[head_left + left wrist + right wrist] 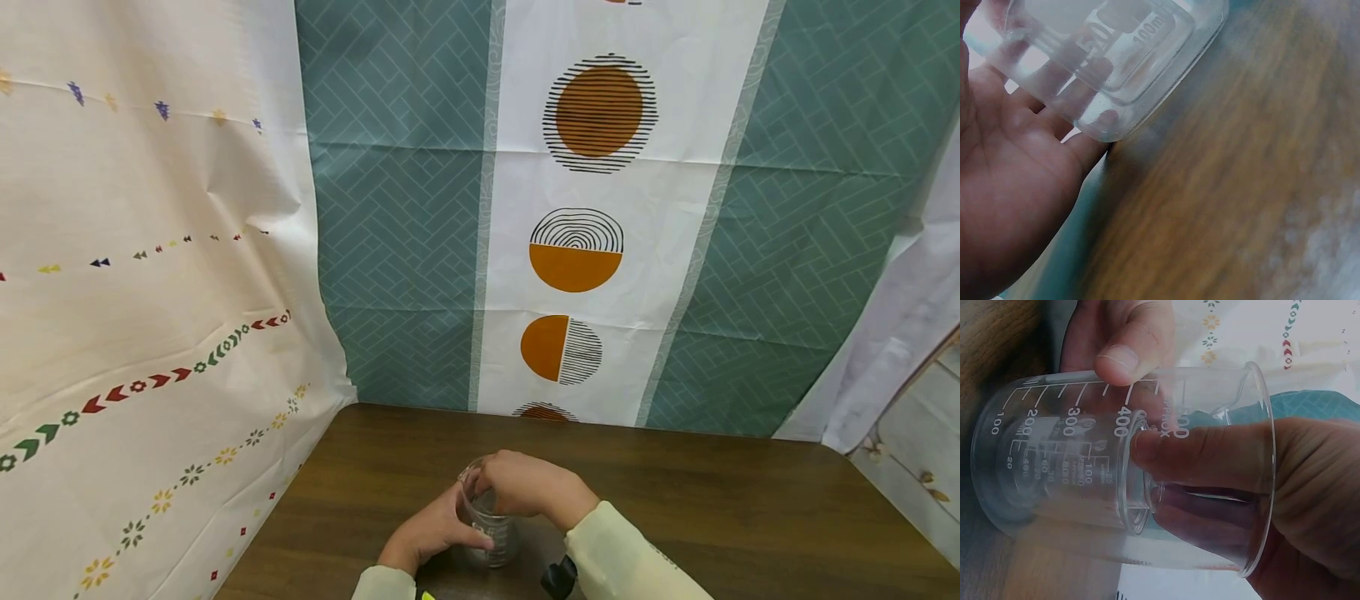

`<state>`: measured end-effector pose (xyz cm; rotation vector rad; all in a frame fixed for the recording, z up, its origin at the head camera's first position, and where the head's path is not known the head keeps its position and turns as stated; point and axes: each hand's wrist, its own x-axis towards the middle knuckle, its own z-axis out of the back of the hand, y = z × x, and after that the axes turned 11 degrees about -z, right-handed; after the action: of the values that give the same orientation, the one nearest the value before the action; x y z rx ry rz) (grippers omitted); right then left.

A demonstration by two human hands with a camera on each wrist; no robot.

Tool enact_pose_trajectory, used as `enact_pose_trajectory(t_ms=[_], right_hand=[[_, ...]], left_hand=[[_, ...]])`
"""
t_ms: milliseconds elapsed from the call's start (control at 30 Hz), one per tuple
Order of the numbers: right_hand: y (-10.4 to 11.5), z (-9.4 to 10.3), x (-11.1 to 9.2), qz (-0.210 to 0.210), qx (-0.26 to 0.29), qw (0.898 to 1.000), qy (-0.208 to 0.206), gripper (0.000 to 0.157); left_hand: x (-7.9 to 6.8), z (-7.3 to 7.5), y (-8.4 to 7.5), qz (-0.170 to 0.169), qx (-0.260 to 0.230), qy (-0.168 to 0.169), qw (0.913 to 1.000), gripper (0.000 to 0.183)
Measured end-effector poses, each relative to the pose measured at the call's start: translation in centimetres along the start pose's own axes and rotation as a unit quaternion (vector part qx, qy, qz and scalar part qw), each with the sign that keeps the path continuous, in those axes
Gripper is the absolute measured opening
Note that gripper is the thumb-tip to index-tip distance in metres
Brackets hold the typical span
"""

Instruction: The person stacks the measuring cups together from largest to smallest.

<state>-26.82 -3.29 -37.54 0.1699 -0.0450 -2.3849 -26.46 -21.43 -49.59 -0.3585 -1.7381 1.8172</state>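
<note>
A large clear glass beaker (495, 546) with white volume marks stands on the table near its front. My left hand (442, 525) holds it from the left side, thumb along the near wall and fingers behind; the left wrist view shows the palm (1010, 187) beside the glass. My right hand (528, 487) reaches in through the beaker's mouth. In the right wrist view, its thumb and fingers pinch the rim of a smaller beaker (1107, 500) nested inside the large one. More marks overlap deeper in the glass; I cannot tell how many beakers are nested.
The brown wooden table (712, 508) extends to the right and behind the hands. A green and white patterned cloth (405, 250) hangs at the back edge. Another white cloth (187, 333) hangs along the left. A black device (558, 577) sits at the right wrist.
</note>
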Motion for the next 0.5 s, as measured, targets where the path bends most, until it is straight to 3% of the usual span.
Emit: enact_pose_trajectory(t_ms=[500], right_hand=[[0.12, -0.13, 0.03, -0.003, 0.005, 1.0, -0.005, 0.023]], left_hand=[[0.08, 0.09, 0.2, -0.004, 0.016, -0.001, 0.9999, 0.096]])
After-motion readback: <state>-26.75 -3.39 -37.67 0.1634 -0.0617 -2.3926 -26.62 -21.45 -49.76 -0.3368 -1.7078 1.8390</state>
